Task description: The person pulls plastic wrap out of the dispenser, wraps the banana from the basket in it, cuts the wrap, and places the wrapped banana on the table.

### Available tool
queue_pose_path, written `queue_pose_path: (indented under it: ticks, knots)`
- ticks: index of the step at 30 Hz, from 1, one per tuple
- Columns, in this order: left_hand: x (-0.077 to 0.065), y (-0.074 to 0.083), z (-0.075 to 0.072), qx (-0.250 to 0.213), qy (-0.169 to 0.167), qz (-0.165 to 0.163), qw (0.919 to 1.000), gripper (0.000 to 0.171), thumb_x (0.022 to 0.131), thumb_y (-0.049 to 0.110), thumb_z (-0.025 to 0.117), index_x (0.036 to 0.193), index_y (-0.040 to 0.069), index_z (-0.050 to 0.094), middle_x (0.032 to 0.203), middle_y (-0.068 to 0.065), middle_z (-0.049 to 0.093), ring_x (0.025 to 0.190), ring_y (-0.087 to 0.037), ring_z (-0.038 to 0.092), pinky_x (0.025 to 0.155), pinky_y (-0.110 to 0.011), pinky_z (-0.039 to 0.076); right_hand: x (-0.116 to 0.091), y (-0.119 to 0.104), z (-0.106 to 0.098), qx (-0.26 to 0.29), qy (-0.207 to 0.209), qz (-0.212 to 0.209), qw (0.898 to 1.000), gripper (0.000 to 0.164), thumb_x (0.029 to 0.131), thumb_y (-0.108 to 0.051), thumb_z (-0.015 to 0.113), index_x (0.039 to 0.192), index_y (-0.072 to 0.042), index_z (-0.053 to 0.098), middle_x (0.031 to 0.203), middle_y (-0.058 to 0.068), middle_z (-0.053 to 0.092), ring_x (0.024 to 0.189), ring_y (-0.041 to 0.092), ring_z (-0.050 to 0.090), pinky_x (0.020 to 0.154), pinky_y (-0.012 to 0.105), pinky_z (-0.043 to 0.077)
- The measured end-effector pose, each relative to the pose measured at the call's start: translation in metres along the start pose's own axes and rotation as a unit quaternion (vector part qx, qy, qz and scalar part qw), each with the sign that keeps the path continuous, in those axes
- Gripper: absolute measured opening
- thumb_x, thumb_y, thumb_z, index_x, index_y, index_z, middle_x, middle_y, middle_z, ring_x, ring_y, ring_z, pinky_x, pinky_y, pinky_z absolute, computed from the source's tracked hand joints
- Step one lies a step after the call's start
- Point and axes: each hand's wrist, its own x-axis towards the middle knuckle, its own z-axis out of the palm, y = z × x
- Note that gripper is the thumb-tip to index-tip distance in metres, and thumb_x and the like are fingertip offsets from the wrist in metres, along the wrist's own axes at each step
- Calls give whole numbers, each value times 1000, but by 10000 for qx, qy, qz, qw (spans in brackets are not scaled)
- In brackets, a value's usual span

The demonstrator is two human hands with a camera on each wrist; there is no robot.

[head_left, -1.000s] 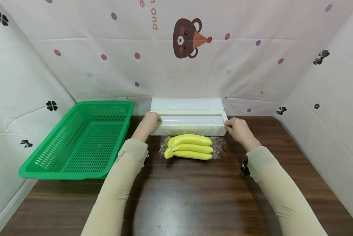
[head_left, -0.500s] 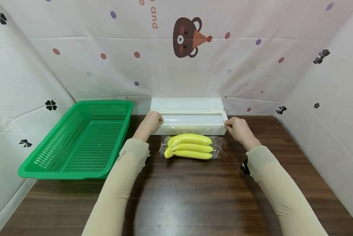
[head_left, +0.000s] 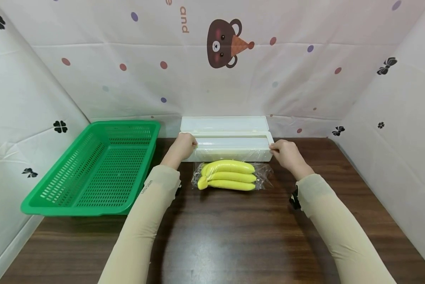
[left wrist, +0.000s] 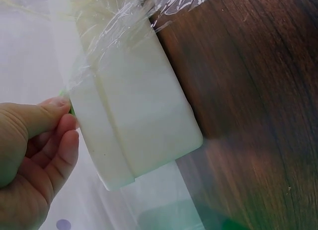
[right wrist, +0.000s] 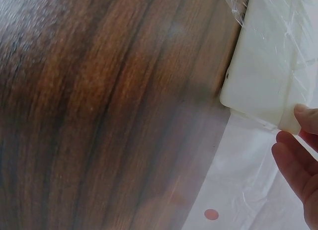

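A white plastic-wrap box point(head_left: 226, 154) stands at the back with its lid point(head_left: 225, 124) raised and a roll of film point(head_left: 233, 142) inside. Clear film runs over its front edge to a bunch of yellow bananas point(head_left: 230, 175), which lies wrapped in the film point(head_left: 264, 174) on the table. At the box's left front edge my left hand point(head_left: 182, 148) pinches a small green piece, probably a slide cutter point(left wrist: 70, 107), mostly hidden by the fingers. My right hand point(head_left: 287, 156) grips the box's right front corner between thumb and fingers, as the right wrist view point(right wrist: 300, 155) also shows.
A green perforated basket point(head_left: 146, 165) stands to the left, close to my left forearm. Brown wood-look table point(head_left: 233, 232) extends in front of the bananas. Patterned white cloth point(head_left: 297, 86) hangs behind the box and along both sides.
My left hand has slid slightly right along the box's front edge. The right hand, box and bananas hold their places, while the head view has tilted a little.
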Motion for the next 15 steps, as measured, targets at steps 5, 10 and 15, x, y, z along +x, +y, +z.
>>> queue_pose_path:
  ticks: [5,10,15]
  knots:
    - [1,0,0,10,-14,63,10000,27,94,2,48,100,5,74,105,-11,71,99,-25,65,91,-38,51,1,0,0,12,16,27,10000,20,86,-3,65,104,3,71,101,22,68,97,39,63,87,50,49]
    - [3,0,1,24,16,199,9998,29,93,1,48,72,4,68,66,-6,58,66,-16,51,71,-29,46,1,0,0,-11,57,16,10000,20,85,-2,65,104,3,71,101,22,68,97,39,63,87,50,49]
    - [4,1,1,17,0,264,9996,36,92,-1,48,58,9,54,55,3,37,59,-13,30,62,-28,32,1,-1,0,-32,-3,44,10000,20,86,-3,64,104,3,71,102,23,68,97,39,63,87,50,49]
